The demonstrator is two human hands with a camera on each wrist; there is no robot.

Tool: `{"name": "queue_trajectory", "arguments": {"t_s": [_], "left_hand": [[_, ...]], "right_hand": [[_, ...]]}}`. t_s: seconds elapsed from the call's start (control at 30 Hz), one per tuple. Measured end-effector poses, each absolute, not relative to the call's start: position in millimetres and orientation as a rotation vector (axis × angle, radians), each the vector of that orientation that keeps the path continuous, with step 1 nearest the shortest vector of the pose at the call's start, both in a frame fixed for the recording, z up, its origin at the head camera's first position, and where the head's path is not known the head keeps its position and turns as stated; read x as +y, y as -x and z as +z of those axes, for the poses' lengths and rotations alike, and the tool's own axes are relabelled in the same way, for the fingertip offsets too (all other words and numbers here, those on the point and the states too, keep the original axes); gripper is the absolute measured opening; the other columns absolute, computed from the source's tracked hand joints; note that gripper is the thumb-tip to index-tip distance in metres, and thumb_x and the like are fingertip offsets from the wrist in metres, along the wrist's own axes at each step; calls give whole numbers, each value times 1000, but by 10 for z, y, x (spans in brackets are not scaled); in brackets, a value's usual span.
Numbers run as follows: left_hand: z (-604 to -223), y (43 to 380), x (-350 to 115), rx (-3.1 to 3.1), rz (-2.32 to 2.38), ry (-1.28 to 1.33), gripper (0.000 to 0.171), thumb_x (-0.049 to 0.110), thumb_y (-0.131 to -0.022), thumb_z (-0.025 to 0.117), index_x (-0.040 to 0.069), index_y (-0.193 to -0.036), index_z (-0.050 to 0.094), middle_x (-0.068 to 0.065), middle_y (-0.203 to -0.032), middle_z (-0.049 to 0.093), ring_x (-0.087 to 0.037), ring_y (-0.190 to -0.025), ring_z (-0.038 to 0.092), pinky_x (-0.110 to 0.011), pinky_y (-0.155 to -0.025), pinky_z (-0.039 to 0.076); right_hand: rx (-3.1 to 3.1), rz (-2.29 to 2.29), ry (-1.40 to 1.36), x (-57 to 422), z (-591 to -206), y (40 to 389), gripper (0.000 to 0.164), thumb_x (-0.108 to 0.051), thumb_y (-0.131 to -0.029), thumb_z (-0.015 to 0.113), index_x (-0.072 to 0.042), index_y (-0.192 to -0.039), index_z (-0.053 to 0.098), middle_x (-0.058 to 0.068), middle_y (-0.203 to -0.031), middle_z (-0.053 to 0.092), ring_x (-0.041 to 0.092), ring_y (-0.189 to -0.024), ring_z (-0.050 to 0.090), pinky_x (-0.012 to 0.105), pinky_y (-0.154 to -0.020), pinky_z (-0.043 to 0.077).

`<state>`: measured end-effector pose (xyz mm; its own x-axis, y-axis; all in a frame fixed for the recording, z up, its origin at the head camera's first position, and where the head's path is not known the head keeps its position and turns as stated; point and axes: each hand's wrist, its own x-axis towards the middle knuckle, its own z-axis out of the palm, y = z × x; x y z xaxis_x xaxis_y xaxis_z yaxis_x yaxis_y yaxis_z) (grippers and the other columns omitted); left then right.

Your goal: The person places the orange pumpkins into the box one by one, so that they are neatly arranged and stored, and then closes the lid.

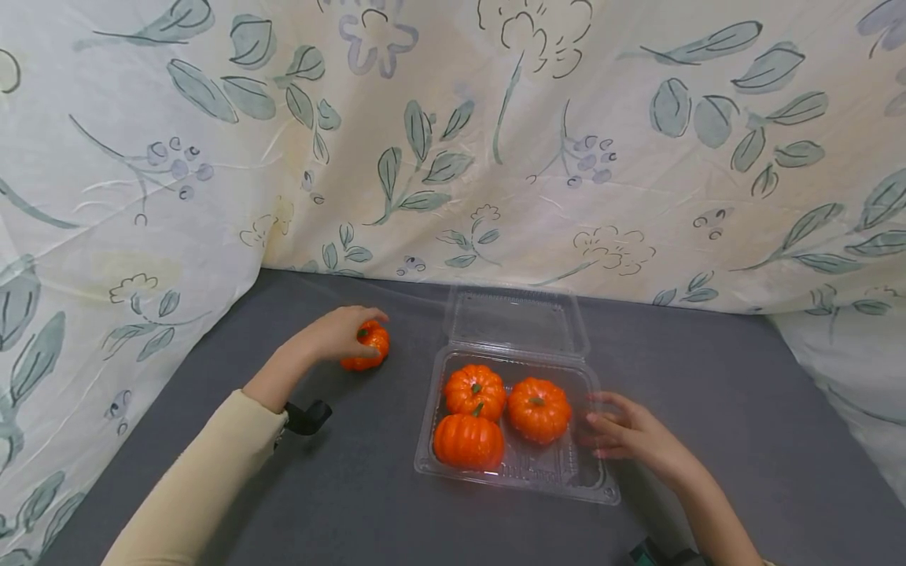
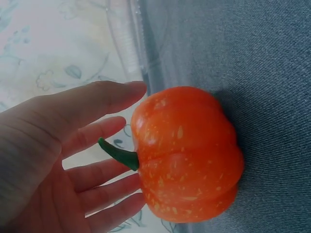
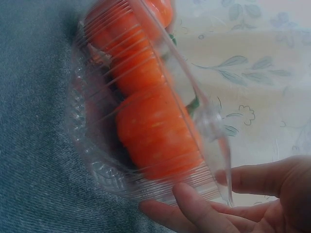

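My left hand is over a small orange pumpkin with a green stem, on the grey cloth left of the container. In the left wrist view the fingers and thumb are spread loosely about the stem side of that pumpkin; whether they touch it is hard to tell. My right hand pinches the right edge of a clear plastic container, somewhat blurred. The right wrist view has its fingers on the container's ribbed wall. Inside sit three pumpkins, two at left, one at right.
The container's clear lid lies folded back behind it. Grey cloth covers the table. A curtain with a leaf and flower print hangs along the back and sides.
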<state>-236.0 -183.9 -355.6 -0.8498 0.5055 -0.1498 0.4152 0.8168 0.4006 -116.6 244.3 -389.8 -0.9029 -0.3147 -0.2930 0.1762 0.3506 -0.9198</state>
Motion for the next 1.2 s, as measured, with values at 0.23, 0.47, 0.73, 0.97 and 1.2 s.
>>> {"name": "queue_trajectory", "arguments": {"t_s": [0.23, 0.47, 0.73, 0.97, 1.2], "left_hand": [[-3605, 2374, -1840, 2793, 496, -721, 50, 17, -78, 70, 1, -123, 55, -18, -123, 55, -33, -110, 51, -49, -94, 40], [-3611, 2368, -1844, 2804, 494, -706, 48, 16, -76, 72, 1, -119, 57, -18, -121, 56, -33, -108, 51, -49, -92, 41], [-3616, 2356, -1839, 2792, 448, -720, 56, 10, -71, 76, 2, -122, 55, -19, -126, 52, -34, -113, 49, -51, -95, 39], [-3617, 2347, -1828, 2789, 397, -703, 63, 9, -68, 77, 4, -126, 52, -18, -131, 48, -35, -115, 47, -53, -93, 39], [-3682, 2343, -1816, 2820, 341, -675, 73, 8, -66, 80, 7, -131, 48, -18, -135, 45, -35, -116, 46, -55, -91, 40]], "right_hand": [[2197, -1571, 123, 2446, -3905, 1167, 62, -19, -95, 51, 16, -136, 18, 41, -124, 43, 38, -95, 63, 38, -72, 54], [2192, -1574, 119, 2450, -3917, 1169, 62, -19, -95, 50, 16, -135, 18, 42, -124, 43, 38, -96, 63, 38, -72, 54], [2192, -1581, 130, 2449, -3918, 1169, 61, -19, -96, 50, 16, -135, 18, 42, -125, 41, 38, -96, 63, 38, -73, 54], [2195, -1574, 129, 2443, -3912, 1163, 62, -19, -96, 50, 16, -135, 18, 42, -125, 40, 38, -97, 63, 38, -73, 54], [2196, -1573, 140, 2443, -3912, 1159, 62, -19, -96, 50, 16, -135, 18, 42, -125, 41, 39, -96, 63, 38, -73, 54]]}}
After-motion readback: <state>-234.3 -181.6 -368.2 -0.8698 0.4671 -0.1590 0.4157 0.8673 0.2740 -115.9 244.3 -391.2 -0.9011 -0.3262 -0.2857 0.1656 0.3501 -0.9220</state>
